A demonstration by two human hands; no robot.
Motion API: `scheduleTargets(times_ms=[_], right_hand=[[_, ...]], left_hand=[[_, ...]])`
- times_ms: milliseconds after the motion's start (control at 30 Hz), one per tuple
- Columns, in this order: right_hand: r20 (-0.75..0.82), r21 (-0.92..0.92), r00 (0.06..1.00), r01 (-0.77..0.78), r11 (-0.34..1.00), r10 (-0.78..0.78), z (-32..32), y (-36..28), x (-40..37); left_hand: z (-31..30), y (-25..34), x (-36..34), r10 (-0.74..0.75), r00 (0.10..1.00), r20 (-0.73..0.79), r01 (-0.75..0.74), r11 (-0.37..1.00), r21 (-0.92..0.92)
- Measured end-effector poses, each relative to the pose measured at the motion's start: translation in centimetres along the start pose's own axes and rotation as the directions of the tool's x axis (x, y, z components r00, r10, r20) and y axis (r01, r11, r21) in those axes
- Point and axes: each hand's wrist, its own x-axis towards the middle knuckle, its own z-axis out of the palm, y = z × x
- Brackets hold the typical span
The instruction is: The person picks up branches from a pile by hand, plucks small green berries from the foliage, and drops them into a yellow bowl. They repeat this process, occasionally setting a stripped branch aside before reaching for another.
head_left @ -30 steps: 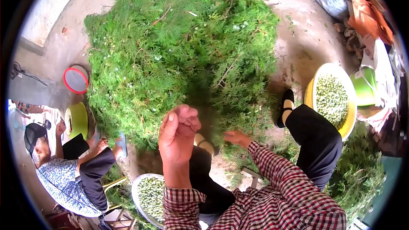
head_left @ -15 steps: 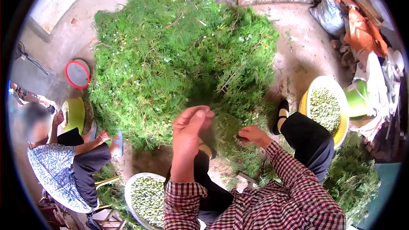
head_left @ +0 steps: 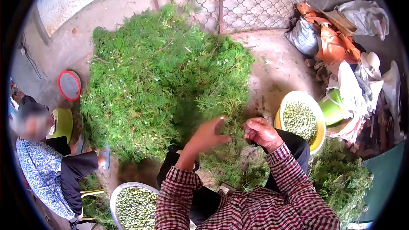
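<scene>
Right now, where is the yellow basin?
In the head view, the yellow basin stands on the right side, between the person's right hand and the bright green bucket.

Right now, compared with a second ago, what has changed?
The left hand has moved right, its curled fingers now spread. The right hand has shifted right too, toward the knee; whether it holds anything is unclear. The green pile and both bowls stayed put.

Left hand point(head_left: 205, 137) blurred — fingers parted; right hand point(head_left: 263, 133) beside it — fingers curled.
</scene>
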Motion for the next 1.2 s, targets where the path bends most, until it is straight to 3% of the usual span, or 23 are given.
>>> scheduleTargets(times_ms=[33, 133, 233, 333, 467, 500, 533, 600, 633, 733, 767, 900, 1000, 1100, 1200], right_hand=[[-0.018, -0.007, 1.0, 0.002, 1.0, -0.002, 0.7, -0.3, -0.1], [0.021, -0.02, 1.0, 0.01, 1.0, -0.01, 1.7, -0.8, 0.3], [0.083, -0.01, 0.995, 0.048, 0.999, -0.047, 2.8, -1.5, 0.9], [0.061, -0.011, 0.993, 0.099, 0.995, -0.099, 3.7, -1.8, 1.4], [-0.021, -0.039, 0.979, 0.201, 0.979, -0.202, 4.6, -2.1, 0.7], [-0.044, -0.047, 0.972, 0.23, 0.972, -0.232, 4.1, -1.5, 0.2], [-0.066, -0.056, 0.963, 0.257, 0.965, -0.261, 3.5, -0.8, -0.3], [-0.07, -0.094, 0.982, 0.168, 0.981, -0.175, 3.7, 0.8, -1.1], [-0.047, -0.202, 0.984, 0.16, 0.966, -0.172, 4.0, 1.9, -1.2], [-0.119, -0.443, 0.974, 0.121, 0.888, -0.192, 5.0, 4.8, -0.2], [-0.129, -0.49, 0.961, 0.153, 0.858, -0.245, 4.8, 5.7, 0.4], [-0.162, -0.678, 0.913, 0.172, 0.714, -0.374, 5.8, 6.8, 1.8], [-0.183, -0.629, 0.881, 0.236, 0.741, -0.436, 6.9, 6.8, 2.0], [-0.119, -0.756, 0.849, 0.258, 0.602, -0.514, 7.6, 6.2, 2.0], [-0.113, -0.782, 0.886, 0.2, 0.591, -0.45, 6.8, 6.6, 2.4]], left_hand=[[0.1, 0.8, -0.1, -0.047, 0.999, 0.015, 0.047, 0.999, 0.011], [0.9, -2.1, 1.1, 0.249, 0.968, -0.032, -0.242, 0.961, 0.131], [1.4, -1.8, 1.7, 0.121, 0.992, -0.029, -0.122, 0.992, -0.027], [1.0, -1.8, 2.2, -0.142, 0.989, 0.036, 0.146, 0.959, -0.242], [1.1, 0.1, 1.9, -0.158, 0.912, -0.379, 0.058, 0.964, -0.261], [0.6, -1.0, 2.5, -0.106, 0.959, -0.262, -0.016, 0.906, -0.424], [0.4, -2.6, 3.1, -0.129, 0.961, -0.244, -0.012, 0.865, -0.502], [0.6, -4.9, 3.9, -0.172, 0.966, -0.191, 0.008, 0.764, -0.645], [1.0, -4.2, 4.0, -0.303, 0.921, -0.244, 0.024, 0.669, -0.742], [-0.1, 0.4, 1.7, -0.407, 0.879, -0.248, 0.105, 0.674, -0.731], [0.3, -0.2, 2.0, -0.391, 0.89, -0.232, 0.037, 0.571, -0.82], [0.8, -0.3, 2.6, -0.399, 0.853, -0.336, -0.101, 0.506, -0.856], [0.8, -0.4, 2.5, -0.393, 0.853, -0.342, -0.122, 0.488, -0.865], [0.7, -0.5, 2.3, -0.349, 0.884, -0.31, -0.117, 0.477, -0.871], [0.3, -0.5, 2.2, -0.338, 0.909, -0.244, -0.081, 0.433, -0.898]])
